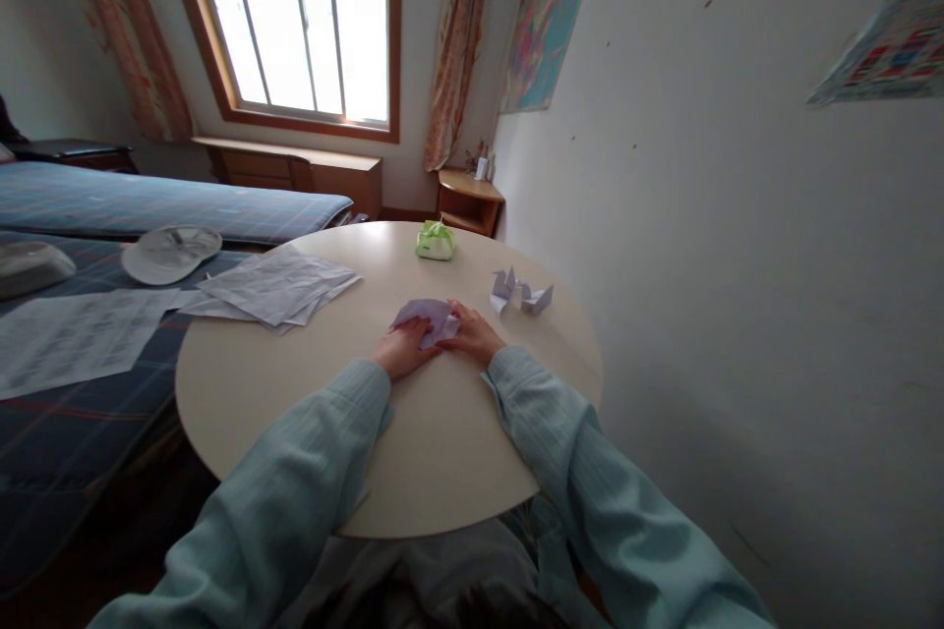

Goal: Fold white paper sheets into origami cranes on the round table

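Both hands meet over the near middle of the table: the left hand is partly closed, its fingers laid across a piece of purple paper, while the right hand is curled, its fingertips gripping the same paper at its right side. The left probably steadies the paper while the right keeps its edge in line; whether it lies flat or is slightly raised, I cannot tell. Around them, the largest thing is the pale wall along the right, then the bed with a checked cover on the left, and the bright window ahead. The round table has a smooth, cream top, with bare space in front of the wrists, which likely gives the forearms room. A loose stack of sheets lies at its left edge, seemingly out of the way, beside a light cap on the bed. Two folded paper shapes stand close together at the right, perhaps set aside from the hands, and a small green packet sits near the far rim.
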Motion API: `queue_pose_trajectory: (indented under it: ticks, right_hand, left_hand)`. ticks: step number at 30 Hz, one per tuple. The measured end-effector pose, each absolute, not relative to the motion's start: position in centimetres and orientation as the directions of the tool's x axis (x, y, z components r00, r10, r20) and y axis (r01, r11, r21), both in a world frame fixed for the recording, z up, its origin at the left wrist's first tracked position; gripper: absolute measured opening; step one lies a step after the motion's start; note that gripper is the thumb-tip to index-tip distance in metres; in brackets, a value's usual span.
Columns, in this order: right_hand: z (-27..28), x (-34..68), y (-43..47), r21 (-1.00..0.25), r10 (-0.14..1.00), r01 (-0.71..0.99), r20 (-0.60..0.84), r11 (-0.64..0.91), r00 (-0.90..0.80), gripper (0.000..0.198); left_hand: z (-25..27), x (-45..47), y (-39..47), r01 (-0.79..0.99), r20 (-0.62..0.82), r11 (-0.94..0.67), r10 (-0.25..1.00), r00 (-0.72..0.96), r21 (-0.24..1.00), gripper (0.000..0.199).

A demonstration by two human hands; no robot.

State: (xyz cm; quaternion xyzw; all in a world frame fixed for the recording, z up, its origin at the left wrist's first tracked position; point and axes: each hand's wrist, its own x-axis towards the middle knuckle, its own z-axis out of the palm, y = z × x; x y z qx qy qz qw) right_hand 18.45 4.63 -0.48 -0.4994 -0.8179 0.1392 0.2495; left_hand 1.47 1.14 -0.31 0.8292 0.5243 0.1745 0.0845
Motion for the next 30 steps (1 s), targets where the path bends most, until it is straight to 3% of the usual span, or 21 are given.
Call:
queue_pose_trajectory:
  ticks: [10,19,30]
  right_hand:
    - [-1.11,17.96,4.38,-0.47,0.897,0.767,0.288,0.437,-0.335,0.085]
    - [-0.81,17.83,4.39,-0.425,0.914,0.814,0.264,0.397,-0.308,0.062]
    - [-1.31,17.55,4.58,-0.375,0.89,0.823,0.333,0.428,-0.311,0.045]
  left_hand:
    - [-0.31,1.53,1.04,0.844,0.203,-0.432,0.901,0.384,0.317,0.05]
    - [-0.3,1.5,1.07,0.85,0.184,-0.432,0.901,0.393,0.302,0.05]
    - [0.04,1.41,0.95,0.846,0.206,-0.455,0.888,0.411,0.277,0.048]
